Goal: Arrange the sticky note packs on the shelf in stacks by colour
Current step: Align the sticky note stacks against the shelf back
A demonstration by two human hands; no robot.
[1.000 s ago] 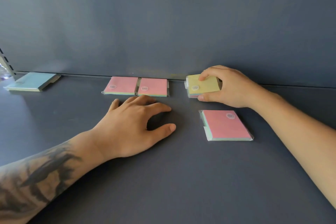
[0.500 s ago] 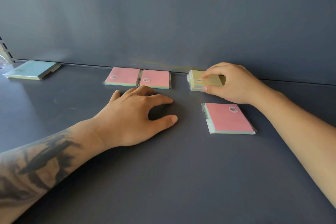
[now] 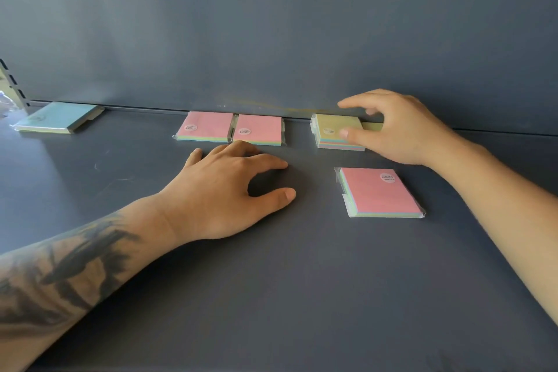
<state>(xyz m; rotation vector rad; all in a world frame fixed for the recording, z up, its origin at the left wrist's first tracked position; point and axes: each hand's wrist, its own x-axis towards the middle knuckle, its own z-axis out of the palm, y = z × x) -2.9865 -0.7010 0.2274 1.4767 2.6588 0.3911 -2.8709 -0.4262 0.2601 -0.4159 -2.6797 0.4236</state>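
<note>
A yellow-topped sticky note pack (image 3: 335, 127) lies at the back wall of the dark shelf (image 3: 302, 296). My right hand (image 3: 401, 133) hovers over its right side with fingers spread; the thumb touches its front edge and the index finger is lifted off it. A strip of another yellow pack (image 3: 372, 126) shows behind that hand. Two pink-topped packs (image 3: 205, 127) (image 3: 258, 130) lie side by side at the back centre. A third pink pack (image 3: 380, 193) lies nearer me on the right. My left hand (image 3: 229, 190) rests flat on the shelf, holding nothing.
A light blue pack (image 3: 57, 118) lies at the far left by the back wall. A slotted shelf upright (image 3: 12, 81) stands at the left edge. The grey back panel (image 3: 271, 24) closes off the rear.
My right hand set the yellow pack down against the back wall and loosened its hold, the index finger lifting away. The left hand stayed in place.
</note>
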